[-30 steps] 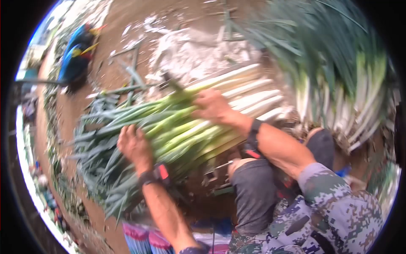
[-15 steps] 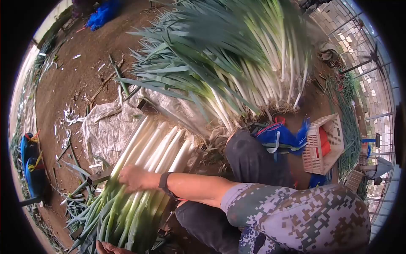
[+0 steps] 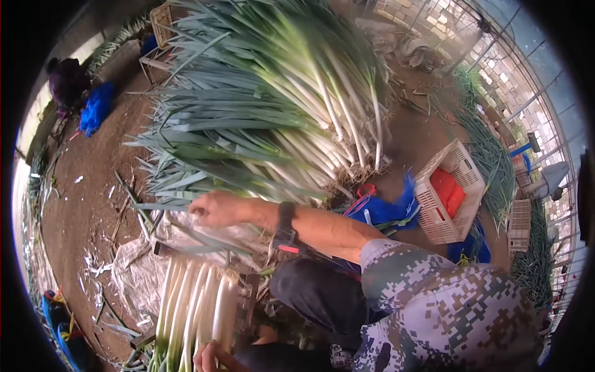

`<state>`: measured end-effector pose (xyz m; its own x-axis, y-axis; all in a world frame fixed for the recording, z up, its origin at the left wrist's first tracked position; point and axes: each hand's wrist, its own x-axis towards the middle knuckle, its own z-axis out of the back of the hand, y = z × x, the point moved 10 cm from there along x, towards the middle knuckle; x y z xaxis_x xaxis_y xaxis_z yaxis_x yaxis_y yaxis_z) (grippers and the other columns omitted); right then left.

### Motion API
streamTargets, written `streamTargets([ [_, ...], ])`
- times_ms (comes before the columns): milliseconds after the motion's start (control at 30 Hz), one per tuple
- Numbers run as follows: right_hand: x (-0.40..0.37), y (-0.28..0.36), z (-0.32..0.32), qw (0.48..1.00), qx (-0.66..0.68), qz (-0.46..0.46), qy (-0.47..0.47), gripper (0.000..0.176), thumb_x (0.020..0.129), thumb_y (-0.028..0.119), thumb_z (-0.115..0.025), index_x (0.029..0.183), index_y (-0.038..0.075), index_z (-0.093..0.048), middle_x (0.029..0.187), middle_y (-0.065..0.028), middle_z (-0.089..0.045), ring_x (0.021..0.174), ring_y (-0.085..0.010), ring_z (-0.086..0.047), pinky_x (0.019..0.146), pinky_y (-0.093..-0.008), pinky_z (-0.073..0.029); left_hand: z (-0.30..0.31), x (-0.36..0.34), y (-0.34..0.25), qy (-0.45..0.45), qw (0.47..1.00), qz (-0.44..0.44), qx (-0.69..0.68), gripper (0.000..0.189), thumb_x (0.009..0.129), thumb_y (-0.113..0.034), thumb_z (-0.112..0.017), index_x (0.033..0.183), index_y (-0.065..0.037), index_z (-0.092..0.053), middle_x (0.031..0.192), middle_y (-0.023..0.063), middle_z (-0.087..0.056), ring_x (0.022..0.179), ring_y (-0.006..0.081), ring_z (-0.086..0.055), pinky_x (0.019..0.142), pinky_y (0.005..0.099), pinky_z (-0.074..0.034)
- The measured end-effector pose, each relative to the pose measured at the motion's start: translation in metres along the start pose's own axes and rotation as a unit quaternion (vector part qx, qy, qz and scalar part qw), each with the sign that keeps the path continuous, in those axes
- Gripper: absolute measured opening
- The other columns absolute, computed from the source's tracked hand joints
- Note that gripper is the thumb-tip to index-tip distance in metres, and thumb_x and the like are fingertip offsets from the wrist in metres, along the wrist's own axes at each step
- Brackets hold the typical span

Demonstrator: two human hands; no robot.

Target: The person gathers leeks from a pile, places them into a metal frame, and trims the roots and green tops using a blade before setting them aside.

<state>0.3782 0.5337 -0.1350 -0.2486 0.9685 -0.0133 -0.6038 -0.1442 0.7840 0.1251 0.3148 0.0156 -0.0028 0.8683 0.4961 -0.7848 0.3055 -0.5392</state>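
Trimmed-looking leeks lie side by side in a low metal frame at the lower centre, white ends toward the pile. My left hand, partly cut off by the bottom edge, curls its fingers on stalks there. Above the frame, my right hand, with a dark band on the wrist, is closed around green leek leaves beside the big pile of leeks. Exactly how much it holds is hidden by the fingers. A blurred leek strip hangs just below that hand.
A pale plastic sheet lies left of the frame. Right of my knees stands a plastic crate holding something red, beside a blue bag. Another person is at the far left. More leeks line the wall.
My right hand has left the leeks in the frame and moved up to the big pile's leaves. My left hand has shifted onto the white stalks. The view has turned.
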Motion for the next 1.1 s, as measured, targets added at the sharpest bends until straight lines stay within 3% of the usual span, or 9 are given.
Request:
streamTargets([
  [100, -0.074, -0.137, 0.080, 0.974, 0.005, -0.152, -0.170, 0.065, 0.082, 0.036, -0.075, 0.133, 0.000, -0.056, 0.111, -0.0155, -0.070, 0.101, -0.0299, -0.068, 0.090, -0.0390, -0.054, -0.038, 0.003, -0.042, 0.057, 0.994, -0.024, -0.092, 0.009, 0.094, -0.014, -0.071, 0.091, -0.007, -0.074, 0.088, 0.0115, -0.074, 0.076, 0.0294, -0.070, 0.067, 0.0405, -0.055],
  [200, -0.172, -0.207, 0.176, 0.901, 0.001, -0.309, -0.304, 0.069, 0.086, 0.038, -0.075, 0.137, 0.001, -0.050, 0.130, -0.0208, -0.060, 0.114, -0.0337, -0.062, 0.096, -0.0443, -0.050, -0.069, 0.002, -0.067, 0.127, 0.979, -0.015, -0.156, 0.005, 0.093, -0.008, -0.069, 0.095, -0.004, -0.072, 0.089, 0.0154, -0.072, 0.078, 0.0319, -0.070, 0.069, 0.0411, -0.056],
  [333, -0.253, -0.248, 0.306, 0.792, -0.190, -0.340, -0.470, 0.078, 0.083, 0.039, -0.079, 0.140, 0.000, -0.044, 0.142, -0.0246, -0.047, 0.128, -0.0388, -0.050, 0.105, -0.0466, -0.044, -0.109, -0.012, -0.084, 0.140, 0.970, -0.070, -0.184, 0.008, 0.089, 0.000, -0.069, 0.097, -0.003, -0.070, 0.091, 0.0162, -0.071, 0.081, 0.0328, -0.071, 0.068, 0.0394, -0.057],
  [400, -0.264, -0.243, 0.341, 0.758, -0.274, -0.301, -0.509, 0.088, 0.081, 0.039, -0.081, 0.144, -0.002, -0.037, 0.143, -0.0259, -0.045, 0.131, -0.0406, -0.046, 0.109, -0.0488, -0.041, -0.130, -0.016, -0.090, 0.164, 0.964, -0.028, -0.209, 0.007, 0.089, -0.001, -0.070, 0.096, -0.003, -0.070, 0.091, 0.0165, -0.071, 0.080, 0.0327, -0.070, 0.069, 0.0395, -0.057],
  [633, -0.261, -0.339, 0.400, 0.804, -0.166, -0.375, -0.431, 0.120, 0.077, 0.066, -0.074, 0.155, -0.006, -0.018, 0.156, -0.0329, -0.029, 0.144, -0.0453, -0.033, 0.118, -0.0510, -0.030, -0.180, -0.038, -0.088, 0.241, 0.923, 0.128, -0.273, 0.009, 0.088, 0.000, -0.070, 0.097, -0.002, -0.070, 0.089, 0.0162, -0.070, 0.078, 0.0323, -0.069, 0.068, 0.0381, -0.056],
  [800, -0.250, -0.333, 0.387, 0.780, -0.277, -0.407, -0.387, 0.130, 0.069, 0.070, -0.078, 0.156, -0.004, -0.016, 0.154, -0.0326, -0.032, 0.143, -0.0472, -0.033, 0.120, -0.0538, -0.026, -0.204, -0.052, -0.108, 0.254, 0.935, 0.029, -0.246, 0.014, 0.086, 0.001, -0.073, 0.098, -0.003, -0.070, 0.087, 0.0148, -0.069, 0.070, 0.0265, -0.067, 0.059, 0.0322, -0.053],
  [867, -0.254, -0.344, 0.389, 0.792, -0.257, -0.383, -0.400, 0.113, 0.072, 0.057, -0.079, 0.152, -0.004, -0.027, 0.150, -0.0316, -0.040, 0.140, -0.0430, -0.040, 0.117, -0.0512, -0.032, -0.205, -0.041, -0.130, 0.246, 0.946, -0.071, -0.199, 0.013, 0.086, -0.005, -0.075, 0.099, -0.004, -0.072, 0.086, 0.0128, -0.071, 0.068, 0.0255, -0.067, 0.057, 0.0305, -0.053],
  [967, -0.253, -0.330, 0.395, 0.805, -0.244, -0.377, -0.387, 0.097, 0.073, 0.044, -0.078, 0.146, -0.004, -0.035, 0.142, -0.0299, -0.048, 0.132, -0.0393, -0.049, 0.110, -0.0484, -0.041, -0.220, -0.045, -0.128, 0.296, 0.938, 0.002, -0.181, 0.019, 0.086, 0.003, -0.065, 0.105, 0.000, -0.067, 0.094, 0.0146, -0.069, 0.086, 0.0280, -0.065, 0.077, 0.0368, -0.052],
  [1100, -0.252, -0.306, 0.388, 0.811, -0.188, -0.415, -0.367, 0.088, 0.072, 0.039, -0.077, 0.141, -0.003, -0.042, 0.128, -0.0257, -0.061, 0.117, -0.0370, -0.061, 0.101, -0.0444, -0.050, -0.220, -0.039, -0.144, 0.242, 0.945, -0.078, -0.205, 0.019, 0.078, 0.009, -0.066, 0.093, -0.003, -0.066, 0.085, 0.0118, -0.066, 0.075, 0.0292, -0.060, 0.066, 0.0383, -0.049],
])
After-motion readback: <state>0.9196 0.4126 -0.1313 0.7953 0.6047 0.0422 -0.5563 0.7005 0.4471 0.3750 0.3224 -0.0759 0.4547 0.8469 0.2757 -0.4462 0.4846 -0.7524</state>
